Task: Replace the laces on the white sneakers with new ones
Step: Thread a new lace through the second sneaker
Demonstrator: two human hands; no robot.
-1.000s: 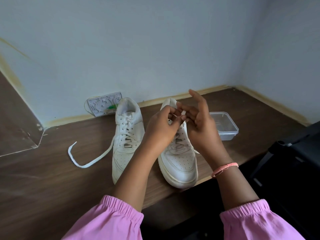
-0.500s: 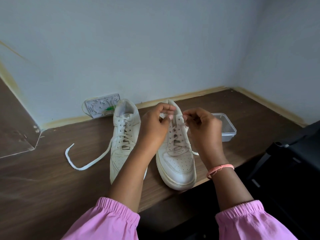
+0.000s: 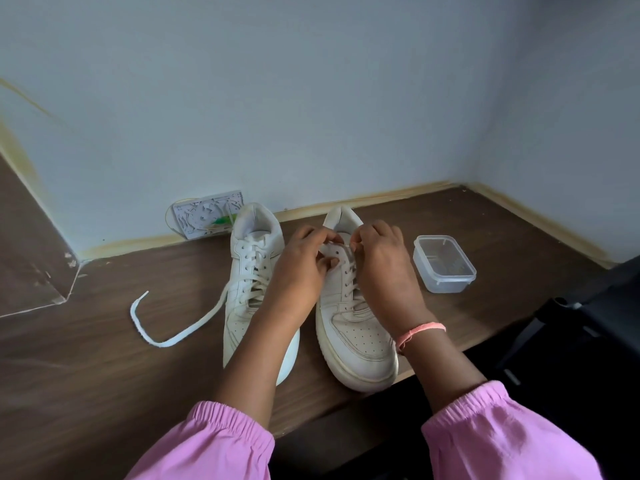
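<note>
At the far left a clear plastic sheet (image 3: 33, 271) leans at the wall's foot on the brown tabletop (image 3: 86, 375). A loose white lace end (image 3: 162, 327) curls across the wood and runs up into the left sneaker (image 3: 247, 271), whose toe is hidden behind the person's left forearm. Behind that shoe a white patterned card (image 3: 204, 220) with a green bit leans against the wall; no writing on it can be read, and no brand shows on either shoe. The left hand (image 3: 301, 268) is curled over the top eyelets of the right sneaker (image 3: 356, 334), fingertips pinching its lace (image 3: 348, 282). Just beside it, the right hand (image 3: 384, 265), a pink band (image 3: 420, 330) on its wrist, also bends down and pinches the lace near the tongue. Right of the shoe stands a clear lidded container (image 3: 445, 263). A dark chair (image 3: 588, 323) fills the right edge.
</note>
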